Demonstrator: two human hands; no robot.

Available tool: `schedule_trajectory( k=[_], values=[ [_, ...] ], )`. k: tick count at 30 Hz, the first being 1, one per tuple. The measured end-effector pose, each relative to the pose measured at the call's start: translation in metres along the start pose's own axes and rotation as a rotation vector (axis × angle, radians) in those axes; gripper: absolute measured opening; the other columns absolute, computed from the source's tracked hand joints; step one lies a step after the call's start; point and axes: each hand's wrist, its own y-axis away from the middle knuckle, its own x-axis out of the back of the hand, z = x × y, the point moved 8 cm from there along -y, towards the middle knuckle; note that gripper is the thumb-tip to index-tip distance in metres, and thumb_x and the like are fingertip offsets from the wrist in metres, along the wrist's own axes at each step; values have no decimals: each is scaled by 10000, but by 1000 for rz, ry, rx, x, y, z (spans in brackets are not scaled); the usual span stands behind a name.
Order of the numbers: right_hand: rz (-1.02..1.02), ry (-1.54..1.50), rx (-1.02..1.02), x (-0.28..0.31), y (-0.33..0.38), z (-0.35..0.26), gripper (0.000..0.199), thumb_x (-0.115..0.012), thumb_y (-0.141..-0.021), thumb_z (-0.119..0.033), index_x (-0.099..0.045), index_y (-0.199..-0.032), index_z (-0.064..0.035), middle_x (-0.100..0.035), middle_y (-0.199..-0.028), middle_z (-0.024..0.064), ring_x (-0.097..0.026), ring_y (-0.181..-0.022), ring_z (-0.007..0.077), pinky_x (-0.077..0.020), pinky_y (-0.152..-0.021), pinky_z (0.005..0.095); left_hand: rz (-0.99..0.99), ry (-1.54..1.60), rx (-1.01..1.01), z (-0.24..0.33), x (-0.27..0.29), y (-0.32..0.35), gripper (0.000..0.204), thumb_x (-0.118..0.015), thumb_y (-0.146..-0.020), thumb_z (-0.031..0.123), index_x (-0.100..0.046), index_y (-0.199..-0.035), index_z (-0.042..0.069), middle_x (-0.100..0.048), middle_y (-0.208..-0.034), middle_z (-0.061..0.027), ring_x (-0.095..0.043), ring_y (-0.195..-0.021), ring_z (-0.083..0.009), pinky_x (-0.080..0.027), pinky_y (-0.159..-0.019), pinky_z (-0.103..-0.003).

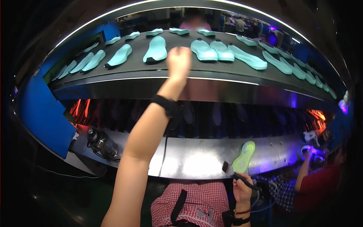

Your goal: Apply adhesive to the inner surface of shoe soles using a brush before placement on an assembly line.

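My left hand [178,60] reaches far forward over the upper conveyor belt, fingers curled. Whatever it may hold is hidden. To its left lies a turquoise shoe sole [155,49] with a black tip; to its right, a pair of turquoise soles [204,50] sits close by. Low at the right, my right hand [242,189] grips a brush [245,181] with a black handle and a dark brown head. Just beyond the brush, a yellow-green sole [244,157] rests on the shiny metal ledge [193,155].
More turquoise soles line the belt [140,68] on both sides. Beneath it is a dark lower level with soles and orange glowing ends. A dark bottle [102,143] stands on the ledge at left. A co-worker in red [317,185] works at right; another person is across the belt.
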Motion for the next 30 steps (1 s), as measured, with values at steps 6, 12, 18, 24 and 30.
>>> schedule_trajectory(
  k=[6, 12, 18, 24, 30],
  values=[
    [172, 28, -74, 28, 12, 14, 245, -619, -722, 41, -568, -961, 29, -608, -954, 202, -610, -770, 241, -492, -682, 308, -210, -1078, -207, 0, -73, 2, 726, -562, -756, 470, -345, -1313, 58, -393, -1273, -243, -389, -1183, -381, -352, -966, -431],
    [180, -35, -73, 30, 14, 14, 226, -611, -727, 0, -563, -947, 18, -616, -944, 172, -599, -856, 250, -477, -771, 330, -37, -801, -534, 9, -62, 9, 452, -665, -725, 364, -540, -978, 10, -499, -1060, -194, -488, -978, -341, -396, -849, -442],
    [75, 15, -5, 19, 8, -1, 215, -556, -746, 46, -578, -959, 46, -600, -984, 194, -570, -955, 292, -433, -894, 388, 397, 26, -544, 28, 38, 87, 211, -534, -822, 155, -482, -947, -7, -516, -869, -104, -470, -908, -243, -380, -848, -350],
    [97, -22, 5, 12, -4, -6, 194, -548, -771, 54, -587, -961, 62, -612, -960, 178, -584, -934, 252, -440, -885, 348, -548, 733, 330, -59, 57, 159, 473, -533, -812, 221, -410, -1198, -23, -549, -1052, -152, -586, -904, -244, -467, -837, -394],
    [38, 58, -61, -12, -9, 8, 187, -563, -761, 51, -603, -944, 51, -632, -934, 159, -614, -864, 214, -479, -821, 312, -663, 1130, 821, -131, 44, 319, 901, -336, -765, 723, -303, -1315, 10, -498, -1162, -219, -527, -1035, -377, -445, -885, -479]
  ],
)
